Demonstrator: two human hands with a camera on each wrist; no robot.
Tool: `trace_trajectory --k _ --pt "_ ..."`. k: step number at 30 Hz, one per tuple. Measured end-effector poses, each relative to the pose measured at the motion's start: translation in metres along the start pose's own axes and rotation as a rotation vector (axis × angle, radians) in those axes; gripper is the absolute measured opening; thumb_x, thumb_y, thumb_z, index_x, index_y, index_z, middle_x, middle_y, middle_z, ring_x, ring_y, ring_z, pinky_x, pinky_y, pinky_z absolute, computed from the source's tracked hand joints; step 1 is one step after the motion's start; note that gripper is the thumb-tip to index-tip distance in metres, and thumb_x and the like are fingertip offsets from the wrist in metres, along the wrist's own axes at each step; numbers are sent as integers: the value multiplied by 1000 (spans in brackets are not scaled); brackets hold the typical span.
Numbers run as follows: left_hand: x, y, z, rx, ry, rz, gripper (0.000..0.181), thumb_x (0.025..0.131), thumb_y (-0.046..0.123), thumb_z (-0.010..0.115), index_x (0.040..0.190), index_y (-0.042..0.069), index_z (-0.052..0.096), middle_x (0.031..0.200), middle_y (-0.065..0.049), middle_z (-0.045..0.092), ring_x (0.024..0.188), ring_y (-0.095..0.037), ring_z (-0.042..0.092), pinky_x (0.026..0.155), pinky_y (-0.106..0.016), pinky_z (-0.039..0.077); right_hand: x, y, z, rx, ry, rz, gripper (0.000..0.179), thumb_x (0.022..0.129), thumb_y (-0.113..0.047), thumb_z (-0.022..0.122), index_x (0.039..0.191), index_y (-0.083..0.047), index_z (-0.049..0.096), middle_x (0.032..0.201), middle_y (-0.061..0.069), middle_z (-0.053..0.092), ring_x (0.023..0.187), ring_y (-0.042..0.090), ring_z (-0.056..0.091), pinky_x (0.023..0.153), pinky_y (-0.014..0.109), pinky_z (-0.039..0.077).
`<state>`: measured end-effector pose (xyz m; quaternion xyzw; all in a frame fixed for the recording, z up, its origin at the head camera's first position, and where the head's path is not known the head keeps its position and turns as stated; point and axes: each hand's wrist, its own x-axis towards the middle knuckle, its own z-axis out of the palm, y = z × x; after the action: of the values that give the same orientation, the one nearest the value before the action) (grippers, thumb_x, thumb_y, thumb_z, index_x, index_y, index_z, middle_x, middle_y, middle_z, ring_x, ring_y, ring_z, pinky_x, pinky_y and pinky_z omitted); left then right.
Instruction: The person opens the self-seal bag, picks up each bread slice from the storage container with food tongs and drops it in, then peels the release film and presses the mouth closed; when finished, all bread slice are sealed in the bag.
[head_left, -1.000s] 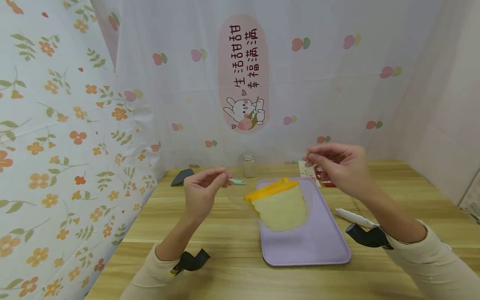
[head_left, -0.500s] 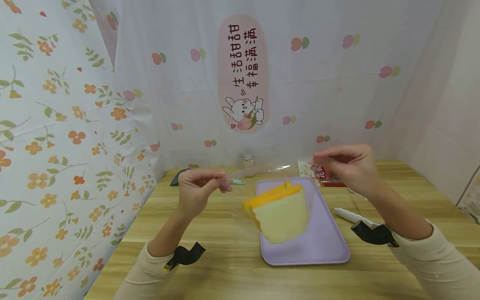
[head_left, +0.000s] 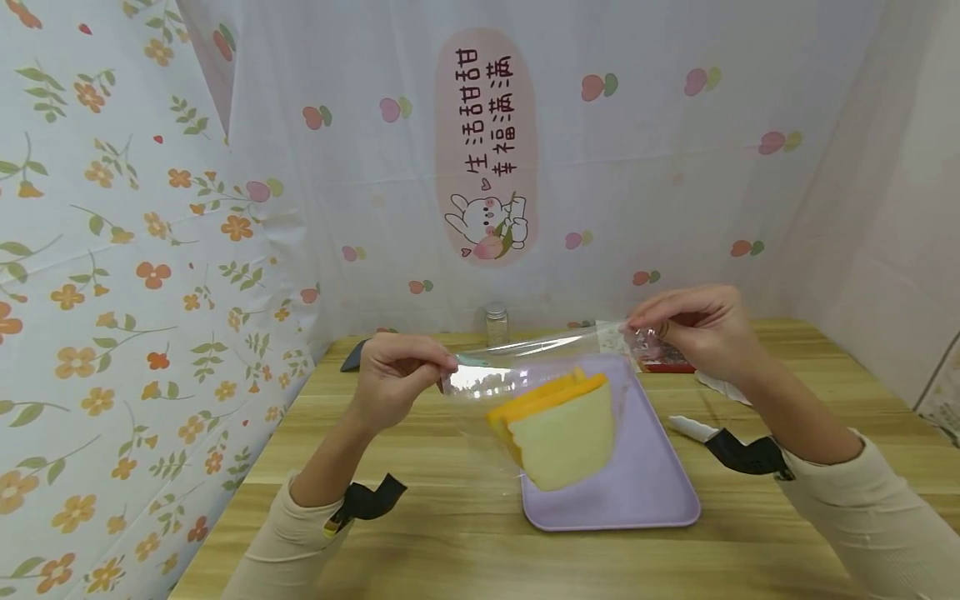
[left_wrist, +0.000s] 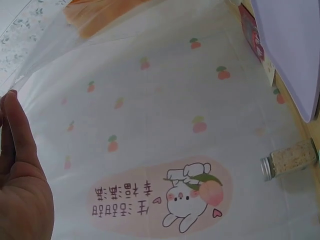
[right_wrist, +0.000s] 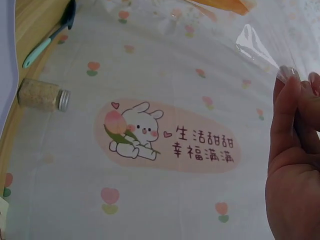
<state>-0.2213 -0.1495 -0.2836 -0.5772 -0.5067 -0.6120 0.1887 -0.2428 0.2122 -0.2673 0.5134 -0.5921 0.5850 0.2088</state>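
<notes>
A clear plastic bag (head_left: 487, 383) hangs over the lilac tray (head_left: 637, 500), its top edge stretched between both hands. My left hand (head_left: 401, 375) pinches the bag's left corner between thumb and fingers. The right corner is pinched by my right hand (head_left: 701, 329). Inside lie pale bread slices (head_left: 566, 437) with orange crusts, tilted toward the bag's lower right. The left wrist view shows the left hand (left_wrist: 25, 190) at the film, with an orange crust (left_wrist: 100, 17) at the top. In the right wrist view, fingertips of the right hand (right_wrist: 295, 160) hold the shiny film (right_wrist: 252, 45).
A glass jar (head_left: 497, 327) of pale grains stands at the back, near a dark-headed utensil (head_left: 354, 356) with a mint handle. A red packet (head_left: 667, 362) lies behind the tray, and a white handle (head_left: 692, 428) to its right. A printed curtain (head_left: 645, 200) closes the back.
My hands have drawn slightly apart, and the bag's top edge is pulled taut and catches the light. The bread slices hang a little lower and more tilted.
</notes>
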Motion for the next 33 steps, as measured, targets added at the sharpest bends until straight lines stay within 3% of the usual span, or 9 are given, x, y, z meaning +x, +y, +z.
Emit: trace_trajectory --k 9,13,22,26,33 --pt "-2 -1 0 39 -53 -29 16 92 -11 56 83 -9 68 82 -8 71 58 -20 61 54 -27 54 1 7 -6 -36 -97 -47 49 72 37 38 82 7 76 92 6 76 82 14 71 49 14 46" --pt "-2 -2 -1 52 -78 -37 14 93 -9 57 83 -10 67 80 -11 69 60 -20 61 56 -27 54 0 7 -8 -40 -125 -47 51 71 39 40 84 6 77 94 7 75 86 14 71 59 15 52" --pt "-1 0 -5 93 -110 -51 14 93 -8 59 87 -5 71 82 -12 69 63 -19 62 58 -28 55 -1 6 -10 -75 -158 -44 54 70 39 37 87 7 76 97 7 75 82 14 69 55 16 49" --pt "1 2 -6 114 -120 -60 14 91 -11 58 85 -8 70 82 -16 70 63 -19 64 58 -29 56 -1 5 -10 -95 -170 -56 56 71 39 36 89 5 77 97 7 74 79 12 67 57 17 50" --pt "3 5 -8 159 -120 -84 15 86 -17 56 81 -10 69 81 -22 68 64 -20 65 58 -29 57 2 4 -9 -130 -177 -78 55 72 38 38 89 4 77 96 6 73 80 14 66 48 20 41"
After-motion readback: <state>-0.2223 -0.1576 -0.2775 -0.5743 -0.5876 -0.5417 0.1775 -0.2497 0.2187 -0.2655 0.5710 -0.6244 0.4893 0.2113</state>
